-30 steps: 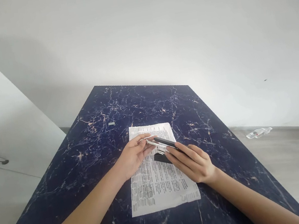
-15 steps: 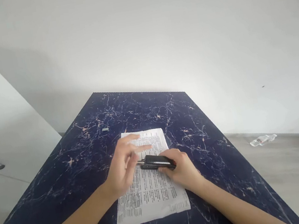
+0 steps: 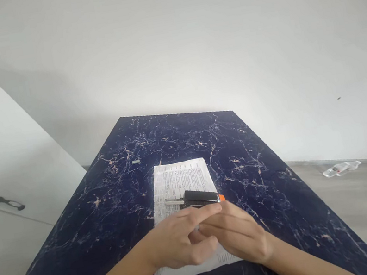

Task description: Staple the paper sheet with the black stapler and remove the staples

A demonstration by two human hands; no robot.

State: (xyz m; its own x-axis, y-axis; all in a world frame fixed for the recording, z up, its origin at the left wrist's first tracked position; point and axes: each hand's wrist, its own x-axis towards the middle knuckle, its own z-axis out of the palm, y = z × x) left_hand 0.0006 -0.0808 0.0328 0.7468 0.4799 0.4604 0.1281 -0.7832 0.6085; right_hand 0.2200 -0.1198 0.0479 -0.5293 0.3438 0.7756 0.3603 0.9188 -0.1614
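Observation:
A black stapler [image 3: 197, 197] with an orange rear end lies closed on a printed sheet of paper [image 3: 179, 178] on the dark blue marbled table [image 3: 116, 200]. Neither hand touches it. My two hands meet just in front of it, over the near half of the sheet. My left hand [image 3: 180, 243] curls its index finger and thumb around the fingertips of my right hand [image 3: 242, 238]. The right hand's fingers lie stretched out toward the left, with nothing seen in them. Whether anything small sits between the hands is hidden.
A small strip of staples [image 3: 135, 162] lies on the table at the far left of the sheet. A white cabinet with a dark handle [image 3: 8, 203] stands left of the table. A clear plastic bottle [image 3: 341, 169] lies on the floor at the right by the wall.
The stapler, held open in both hands a second ago, was closed and set down on the paper. Both hands let go of it and drew back toward me, coming together.

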